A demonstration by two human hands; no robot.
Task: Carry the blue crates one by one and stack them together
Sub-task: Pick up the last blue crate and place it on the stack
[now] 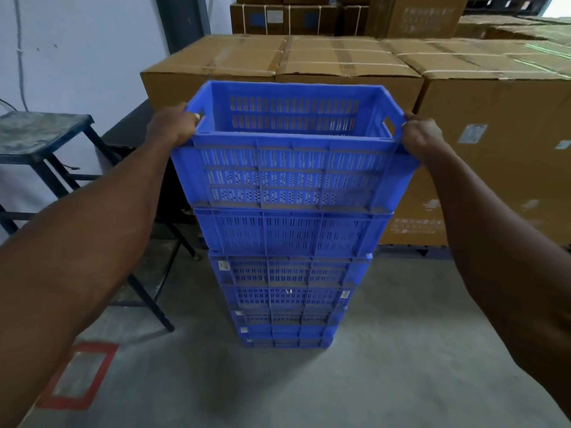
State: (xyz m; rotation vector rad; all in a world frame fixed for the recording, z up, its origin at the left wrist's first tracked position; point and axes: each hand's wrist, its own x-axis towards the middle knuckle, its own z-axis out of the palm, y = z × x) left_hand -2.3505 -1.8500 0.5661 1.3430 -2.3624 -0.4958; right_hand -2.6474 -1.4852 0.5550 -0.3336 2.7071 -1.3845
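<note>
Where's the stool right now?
In the head view, the stool stands at the left edge against the wall, left of the crate stack and beyond the left hand.

Seven blue crates [290,230] are counted in the one stack, three big cardboard boxes [346,60] lined up behind, more piled further back, and one dark stool [40,131] off left.

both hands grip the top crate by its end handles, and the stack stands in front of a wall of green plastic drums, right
Not quite. The head view shows the left hand and right hand gripping the top crate by its end handles, but the stack stands in front of brown cardboard boxes, not green plastic drums.
</note>
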